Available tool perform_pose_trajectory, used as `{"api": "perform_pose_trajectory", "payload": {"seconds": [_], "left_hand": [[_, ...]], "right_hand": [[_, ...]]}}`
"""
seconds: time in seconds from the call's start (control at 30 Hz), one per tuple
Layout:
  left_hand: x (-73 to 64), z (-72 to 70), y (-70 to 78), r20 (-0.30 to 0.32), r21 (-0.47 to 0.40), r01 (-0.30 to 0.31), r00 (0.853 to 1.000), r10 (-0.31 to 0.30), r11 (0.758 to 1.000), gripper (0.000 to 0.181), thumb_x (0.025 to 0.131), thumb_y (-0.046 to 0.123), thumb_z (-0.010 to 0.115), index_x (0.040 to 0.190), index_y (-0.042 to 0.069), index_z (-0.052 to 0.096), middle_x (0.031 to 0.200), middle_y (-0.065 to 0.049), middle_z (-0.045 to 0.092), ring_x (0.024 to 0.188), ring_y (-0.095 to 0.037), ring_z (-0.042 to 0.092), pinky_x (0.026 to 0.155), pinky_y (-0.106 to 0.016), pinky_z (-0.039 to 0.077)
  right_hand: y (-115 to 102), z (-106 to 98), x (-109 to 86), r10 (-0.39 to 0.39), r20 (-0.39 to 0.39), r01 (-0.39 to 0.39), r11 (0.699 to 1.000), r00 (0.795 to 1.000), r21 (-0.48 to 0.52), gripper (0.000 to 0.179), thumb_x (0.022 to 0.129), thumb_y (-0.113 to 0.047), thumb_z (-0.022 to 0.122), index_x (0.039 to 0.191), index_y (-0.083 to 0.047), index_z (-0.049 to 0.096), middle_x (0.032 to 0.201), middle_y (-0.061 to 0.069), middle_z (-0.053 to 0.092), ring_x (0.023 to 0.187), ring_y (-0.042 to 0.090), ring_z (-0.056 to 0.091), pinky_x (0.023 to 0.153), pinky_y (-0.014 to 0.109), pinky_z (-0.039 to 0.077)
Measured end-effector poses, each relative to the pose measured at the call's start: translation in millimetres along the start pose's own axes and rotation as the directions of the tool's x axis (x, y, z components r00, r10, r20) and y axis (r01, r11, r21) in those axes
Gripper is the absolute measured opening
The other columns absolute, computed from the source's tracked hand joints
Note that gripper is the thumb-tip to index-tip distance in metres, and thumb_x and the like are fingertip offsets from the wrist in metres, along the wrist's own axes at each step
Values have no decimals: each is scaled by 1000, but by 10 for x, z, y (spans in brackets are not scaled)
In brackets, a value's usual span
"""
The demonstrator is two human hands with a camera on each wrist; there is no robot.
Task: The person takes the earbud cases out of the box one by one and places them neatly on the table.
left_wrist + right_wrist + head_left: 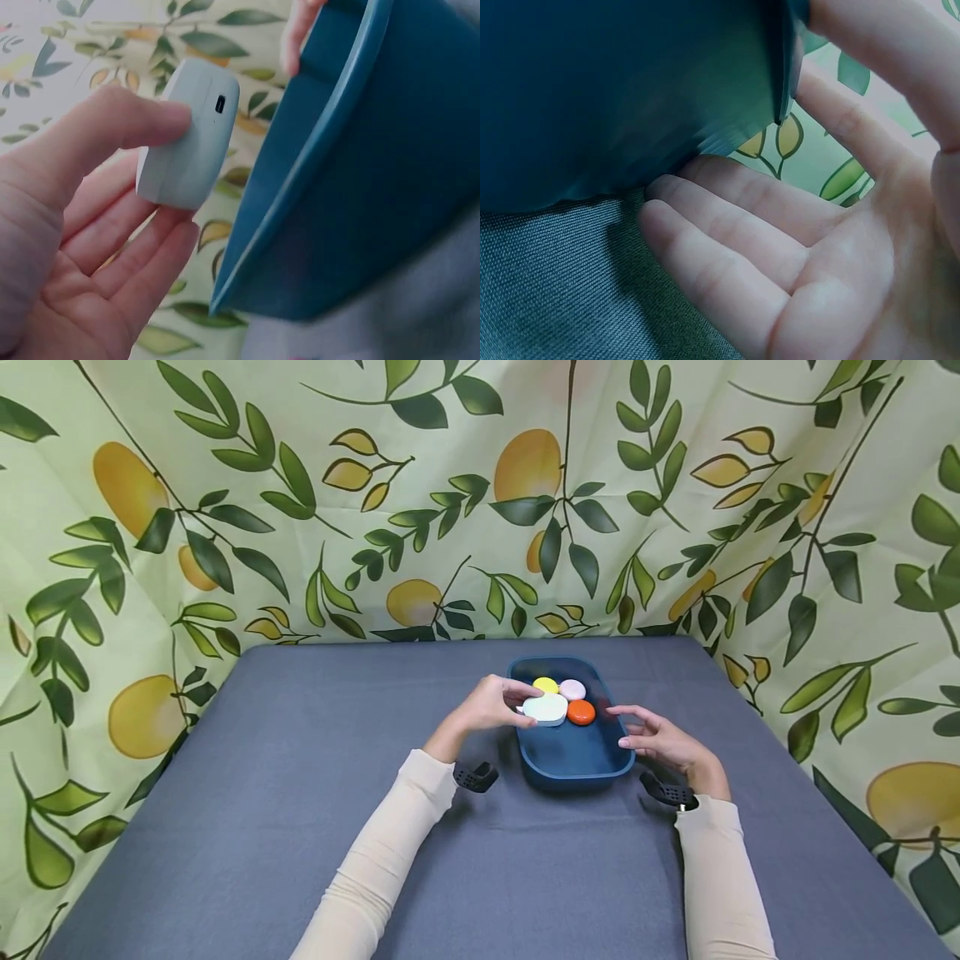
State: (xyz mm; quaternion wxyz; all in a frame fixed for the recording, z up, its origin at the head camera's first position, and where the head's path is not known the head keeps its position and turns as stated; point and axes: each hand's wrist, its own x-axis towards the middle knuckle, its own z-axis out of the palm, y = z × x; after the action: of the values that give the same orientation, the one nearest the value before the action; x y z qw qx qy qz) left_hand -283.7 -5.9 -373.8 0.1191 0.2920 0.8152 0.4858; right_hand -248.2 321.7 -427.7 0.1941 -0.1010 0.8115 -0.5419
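Note:
My left hand (491, 703) pinches a white earbud case (545, 710) between thumb and fingers, over the left side of a blue bin (573, 775). A small charging port shows on the case (196, 135) in the left wrist view. On the bin's right side, my right hand (660, 739) grips the rim, with fingertips reaching inside. Its other fingers (727, 217) lie against the outer wall, low down. Inside the bin are a yellow round piece (546, 684), a pale pink one (572, 690) and an orange one (581, 712).
The bin stands on a table with a grey-blue cloth (337, 735). A leaf-and-fruit patterned curtain (450, 527) hangs behind the table and along its sides. Each wrist wears a black strap (476, 777).

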Motion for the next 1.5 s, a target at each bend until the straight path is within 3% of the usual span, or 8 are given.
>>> {"api": "perform_pose_trajectory", "payload": {"seconds": [0.07, 0.2, 0.3, 0.47, 0.7, 0.93, 1.3, 1.5], "left_hand": [[-29, -77, -42, -9, 1, -8, 1000, 8, 1000, 46, 76, 6, 78, 120, 3, 67, 121, -16, 69, 107, -26, 68, 99, -41, 54], [-100, -229, -136, -38, 20, -12, 999, 13, 1000, 46, 76, 7, 78, 121, 4, 67, 121, -16, 69, 107, -26, 68, 98, -39, 54], [-163, -337, -222, -71, 33, 2, 997, 1, 999, 45, 77, 5, 77, 121, 3, 66, 121, -18, 68, 108, -26, 67, 98, -40, 54], [-235, -488, -388, -108, 43, 47, 993, -42, 998, 45, 76, 2, 76, 120, 1, 66, 121, -20, 68, 109, -30, 66, 100, -43, 53], [-316, -631, -582, -155, 54, 80, 985, -71, 995, 45, 77, 2, 75, 120, -3, 65, 122, -23, 67, 111, -31, 65, 98, -39, 54], [-385, -693, -772, -176, 51, 132, 977, -121, 990, 46, 77, 2, 74, 122, -3, 64, 124, -24, 65, 113, -33, 64, 99, -41, 53], [-367, -819, -950, -199, 97, 213, 961, -191, 972, 47, 80, 4, 73, 125, 0, 63, 129, -22, 63, 118, -33, 61, 103, -42, 50], [-364, -854, -1017, -201, 120, 242, 956, -215, 963, 47, 80, 4, 73, 126, 0, 62, 128, -22, 63, 118, -32, 61, 103, -42, 50]], "right_hand": [[-8, 2, 4, 1, -3, -1, 1000, 1000, 6, 59, 92, -17, 63, 146, -12, 37, 160, 24, 21, 139, 46, 38, 106, 48, 48], [-27, 4, 6, -10, -7, 10, 1000, 1000, 11, 59, 92, -17, 64, 145, -12, 38, 158, 26, 21, 129, 27, 53, 98, 31, 54], [-32, 6, 6, -7, -12, 7, 1000, 1000, 18, 59, 91, -17, 65, 145, -13, 39, 158, 26, 22, 125, 18, 55, 94, 26, 55], [-32, 15, -1, 12, -17, -12, 1000, 1000, 22, 60, 91, -18, 65, 144, -13, 39, 159, 25, 22, 132, 31, 50, 96, 29, 55], [-32, 28, 3, 17, -21, -16, 999, 1000, 45, 59, 91, -16, 65, 144, -14, 40, 159, 26, 22, 129, 31, 52, 94, 27, 55], [-33, 30, -9, 11, -16, -11, 1000, 1000, 20, 58, 92, -17, 63, 145, -14, 39, 159, 26, 20, 138, 49, 36, 102, 40, 52], [-4, 14, -12, 10, -19, -9, 1000, 1000, 24, 57, 93, -16, 62, 145, -16, 39, 159, 26, 20, 137, 44, 41, 96, 30, 55], [-14, 27, -14, 9, -18, -8, 1000, 1000, 22, 57, 93, -17, 62, 145, -15, 39, 159, 26, 19, 138, 49, 38, 102, 41, 52]]}}
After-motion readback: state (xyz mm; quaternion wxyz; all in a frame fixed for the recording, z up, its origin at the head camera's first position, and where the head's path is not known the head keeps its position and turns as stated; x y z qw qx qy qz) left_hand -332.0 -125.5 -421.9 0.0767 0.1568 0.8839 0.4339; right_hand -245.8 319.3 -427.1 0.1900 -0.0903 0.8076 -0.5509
